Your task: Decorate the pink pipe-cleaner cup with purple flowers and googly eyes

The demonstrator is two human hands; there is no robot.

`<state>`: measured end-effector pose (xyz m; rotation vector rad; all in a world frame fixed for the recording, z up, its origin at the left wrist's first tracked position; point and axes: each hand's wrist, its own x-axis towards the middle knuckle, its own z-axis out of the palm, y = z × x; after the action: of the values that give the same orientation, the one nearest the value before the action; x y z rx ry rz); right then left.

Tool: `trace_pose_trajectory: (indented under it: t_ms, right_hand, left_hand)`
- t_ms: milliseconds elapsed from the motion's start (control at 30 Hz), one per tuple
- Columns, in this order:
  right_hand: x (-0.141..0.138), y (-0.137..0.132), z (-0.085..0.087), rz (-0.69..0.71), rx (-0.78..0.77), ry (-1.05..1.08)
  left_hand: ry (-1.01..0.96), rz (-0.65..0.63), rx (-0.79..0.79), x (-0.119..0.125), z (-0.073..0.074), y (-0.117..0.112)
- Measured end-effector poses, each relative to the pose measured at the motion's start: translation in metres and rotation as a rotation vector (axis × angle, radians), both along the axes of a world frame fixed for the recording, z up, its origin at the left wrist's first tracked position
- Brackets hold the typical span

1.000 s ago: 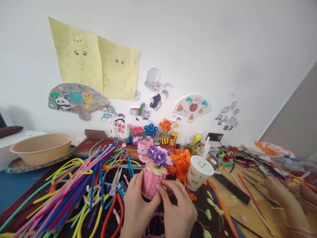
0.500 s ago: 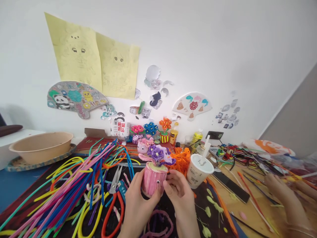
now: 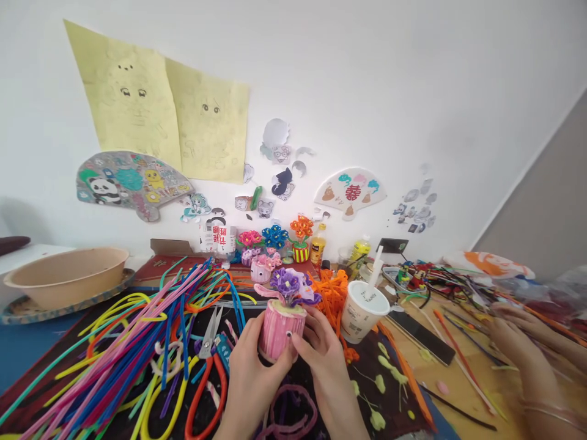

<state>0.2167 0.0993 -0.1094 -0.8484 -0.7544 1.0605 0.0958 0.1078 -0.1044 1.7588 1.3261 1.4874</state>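
Between my two hands is a small pink striped flower pot [image 3: 276, 330] with a googly eye on its side. Purple and lilac pipe-cleaner flowers [image 3: 290, 284] rise from its pale green top. My left hand [image 3: 257, 370] grips the pot from the left, thumb across the front. From the right, my right hand [image 3: 323, 360] holds it, with thumb and finger close to the eye. A coiled purple pipe cleaner [image 3: 293, 406] lies below the pot, near my wrists. Left of my left hand are scissors [image 3: 208, 366] with red handles, blades slightly apart.
Many coloured pipe cleaners [image 3: 123, 342] spread over the left. A lidded cup [image 3: 364, 311] with a straw stands right, beside an orange pipe-cleaner heap [image 3: 330, 296] and a phone [image 3: 426, 336]. Finished flower pots [image 3: 301, 241] stand behind. Another person's hands [image 3: 518, 339] are at far right.
The view has shifted slightly, so the scene sits a little further left. My right thumb has moved closer to the pot's eye. The other person's hands have moved at the right.
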Motion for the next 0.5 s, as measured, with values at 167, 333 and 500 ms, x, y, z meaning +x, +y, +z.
trace_pose_trajectory:
  t_ms: [167, 333, 500]
  right_hand:
    - [0.001, -0.0002, -0.0049, 0.028, -0.017, 0.01]
    - [-0.0023, 0.0015, -0.0076, 0.076, -0.022, 0.065]
    - [-0.0035, 0.0021, -0.0072, 0.123, 0.004, 0.066]
  left_hand:
    - [-0.004, -0.026, -0.003, 0.0003, -0.0013, 0.0011]
    - [-0.007, -0.062, -0.019, 0.0006, -0.003, 0.0031]
    - [-0.008, -0.08, -0.018, 0.0009, -0.0059, 0.0036]
